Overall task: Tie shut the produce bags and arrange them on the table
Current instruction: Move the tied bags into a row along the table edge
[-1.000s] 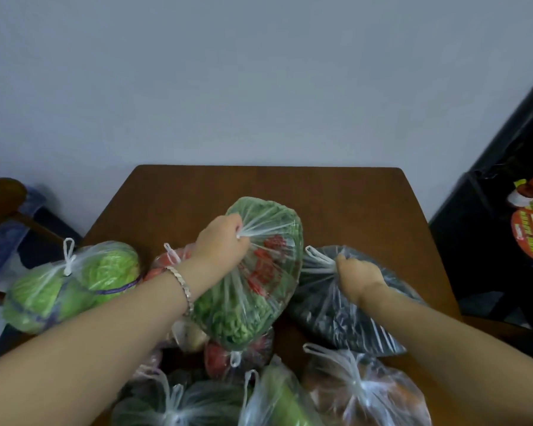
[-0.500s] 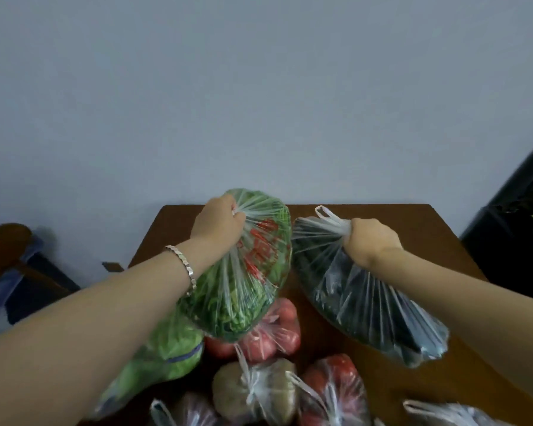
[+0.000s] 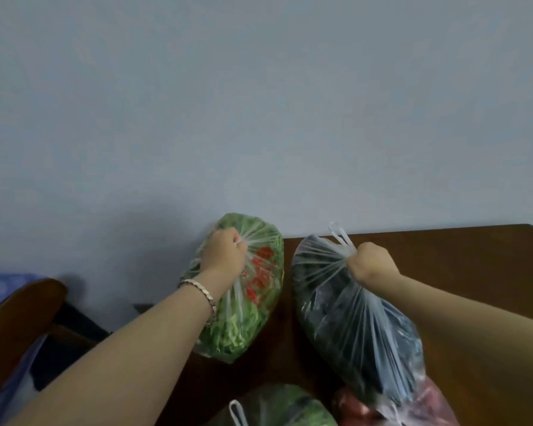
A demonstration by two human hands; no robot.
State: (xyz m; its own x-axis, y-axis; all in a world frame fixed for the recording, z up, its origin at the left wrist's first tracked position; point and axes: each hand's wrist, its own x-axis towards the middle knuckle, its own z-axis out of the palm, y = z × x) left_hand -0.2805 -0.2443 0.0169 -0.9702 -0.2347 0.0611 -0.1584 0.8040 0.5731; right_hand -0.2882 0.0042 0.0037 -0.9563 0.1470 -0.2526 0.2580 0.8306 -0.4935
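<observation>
"While two filled bags lay nearest, the clear plastic bag of green leaves and the clear plastic bag of red produce, which step was in hand?"

"The arranging, I judged, not the tying. Each hand held a bag by its gathered neck. The left hand, with a silver chain bracelet at the wrist, was fisted round the neck of the clear plastic bag of green vegetables and red pieces, at the left edge of the brown wooden surface. The right hand gripped the clear plastic bag of dark leafy greens, whose lower end hung over the red bag."

"Were those two tied?"

"White loops stood up past the right knuckles. The green bag's neck was hidden in the fist, so I could not tell."

"And next?"

"Both wanted lowering onto the bare surface farther back, towards the pale grey wall, apart from the near pile. The grip should be let go only once each soft bag had settled."
</observation>
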